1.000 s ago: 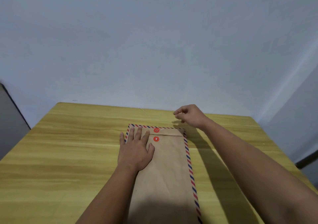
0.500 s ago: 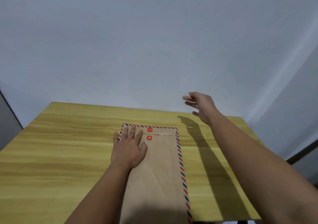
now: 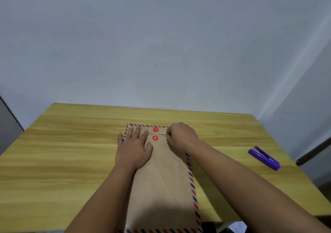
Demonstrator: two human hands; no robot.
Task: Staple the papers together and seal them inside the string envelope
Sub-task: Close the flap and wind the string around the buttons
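A brown paper envelope (image 3: 161, 184) with a red and blue striped border lies lengthwise on the table, its flap folded down at the far end. Two red button discs sit there, the upper disc (image 3: 155, 129) on the flap and the lower disc (image 3: 155, 138) on the body. A thin string (image 3: 162, 132) runs from the upper disc to my right hand (image 3: 180, 135), which pinches it just right of the discs. My left hand (image 3: 133, 147) lies flat, fingers spread, on the envelope's upper left part. The papers are not visible.
The yellow wooden table (image 3: 62, 152) ends near a pale wall at the back. A purple stapler (image 3: 264, 157) lies near the table's right edge, well away from the envelope. The envelope's near end overhangs the table's front edge.
My right hand came down from above the table's far right and now pinches the string beside the discs. The left hand stayed flat on the envelope. The view shifted, bringing the stapler in.
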